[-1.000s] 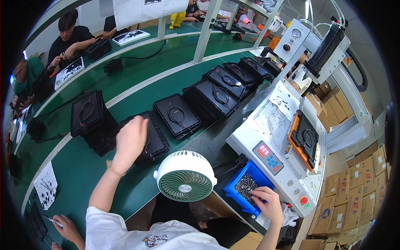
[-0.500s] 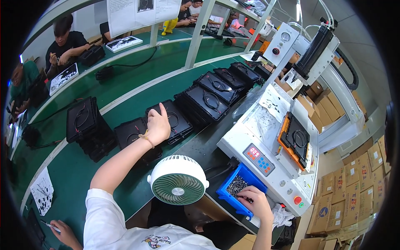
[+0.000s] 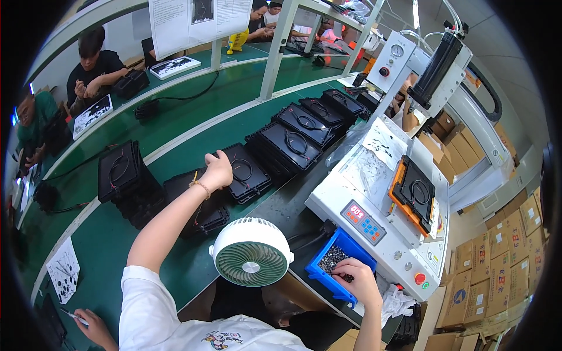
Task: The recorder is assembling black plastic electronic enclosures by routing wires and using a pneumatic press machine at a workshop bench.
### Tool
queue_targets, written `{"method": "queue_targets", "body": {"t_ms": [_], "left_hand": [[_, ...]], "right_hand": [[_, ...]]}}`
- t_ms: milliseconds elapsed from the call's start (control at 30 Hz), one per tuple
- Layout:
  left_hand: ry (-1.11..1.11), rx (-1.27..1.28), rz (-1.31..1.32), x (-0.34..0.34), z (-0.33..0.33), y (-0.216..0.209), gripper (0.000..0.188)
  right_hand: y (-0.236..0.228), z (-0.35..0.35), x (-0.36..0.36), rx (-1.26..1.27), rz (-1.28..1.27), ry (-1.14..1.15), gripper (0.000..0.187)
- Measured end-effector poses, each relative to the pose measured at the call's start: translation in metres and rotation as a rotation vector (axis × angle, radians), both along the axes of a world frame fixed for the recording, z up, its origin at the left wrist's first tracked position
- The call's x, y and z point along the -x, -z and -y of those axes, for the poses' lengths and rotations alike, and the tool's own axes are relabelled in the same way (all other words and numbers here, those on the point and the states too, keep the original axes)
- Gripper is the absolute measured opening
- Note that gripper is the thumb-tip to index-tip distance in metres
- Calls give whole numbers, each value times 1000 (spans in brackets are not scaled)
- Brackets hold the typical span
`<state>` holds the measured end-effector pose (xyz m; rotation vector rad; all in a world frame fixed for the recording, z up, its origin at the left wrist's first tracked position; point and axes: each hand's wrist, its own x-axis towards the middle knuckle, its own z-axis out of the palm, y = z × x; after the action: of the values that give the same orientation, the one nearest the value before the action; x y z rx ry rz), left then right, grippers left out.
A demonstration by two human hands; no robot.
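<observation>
While the right hand (image 3: 359, 282) reaches into the blue bin (image 3: 355, 248) of small parts (image 3: 332, 258), the left (image 3: 218, 172) hovers beside a black case (image 3: 254, 183) on the worktop (image 3: 175, 288). Both hands' fingers curl; whether either grip is together or clamped on something, I cannot tell. A loose pinch could drop parts; a careless left-hand sweep might snag the case's looped cable (image 3: 252, 169).

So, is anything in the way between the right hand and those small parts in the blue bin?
Nothing visible is. The right hand reaches into the open-topped blue bin, fingertips down at the small parts. The white fan stands left of the bin, outside that path.
</observation>
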<state>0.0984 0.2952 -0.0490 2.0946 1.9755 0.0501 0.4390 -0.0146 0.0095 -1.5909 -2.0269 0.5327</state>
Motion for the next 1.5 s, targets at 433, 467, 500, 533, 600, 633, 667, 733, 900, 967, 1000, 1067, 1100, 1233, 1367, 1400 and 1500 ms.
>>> {"method": "queue_targets", "body": {"t_ms": [433, 467, 500, 533, 600, 633, 667, 733, 900, 967, 1000, 1067, 1100, 1233, 1367, 1400, 1500], "left_hand": [[-174, -328, 385, -6, 25, -36, 63], [-180, -330, 381, -3, 22, -29, 63], [-237, -522, 504, -1, 17, -16, 59], [-292, -715, 626, 2, 12, -4, 55], [-408, -679, 668, -8, 16, -11, 51], [-447, -334, 1116, -6, 17, -17, 47], [-465, 54, 1536, -5, 21, -23, 44], [-440, 119, 1632, -1, 19, -16, 31], [-425, 111, 2067, 19, 48, -34, 26], [-289, 119, 2284, 19, 70, -53, 31], [-227, 164, 2342, 25, 81, -62, 32], [-265, 141, 2380, 15, 114, -100, 32], [-260, 74, 2309, 13, 125, -107, 31], [-170, 23, 2098, -7, 161, -130, 31], [-70, 76, 2115, -21, 192, -137, 38], [-32, 57, 2104, -27, 197, -137, 41], [65, -46, 2037, -38, 210, -129, 44]], "right_hand": [[7, -3, -4, 97, -103, 43, 13], [7, -3, -1, 97, -106, 36, 13], [5, -4, 3, 82, -148, 67, 13], [4, -6, 6, 68, -189, 98, 14], [6, -6, 1, -5, -204, 89, 14], [5, -6, -1, -70, -144, 51, 14], [3, -5, -1, -135, -83, 13, 14], [-5, -6, -1, -134, -91, 10, 13], [-27, -11, 3, -85, -317, 21, 14], [-31, -11, 9, -112, -634, -29, 16], [-35, -15, 11, -132, -691, -116, 19], [-42, -21, 21, -147, -751, -157, 19], [-46, -24, 29, -163, -816, -221, 20], [-58, -30, 44, -171, -864, -298, 21], [-80, -33, 68, -160, -740, -364, 18], [-84, -33, 74, -180, -677, -358, 18], [-99, -36, 94, -412, -306, -332, 22]]}}
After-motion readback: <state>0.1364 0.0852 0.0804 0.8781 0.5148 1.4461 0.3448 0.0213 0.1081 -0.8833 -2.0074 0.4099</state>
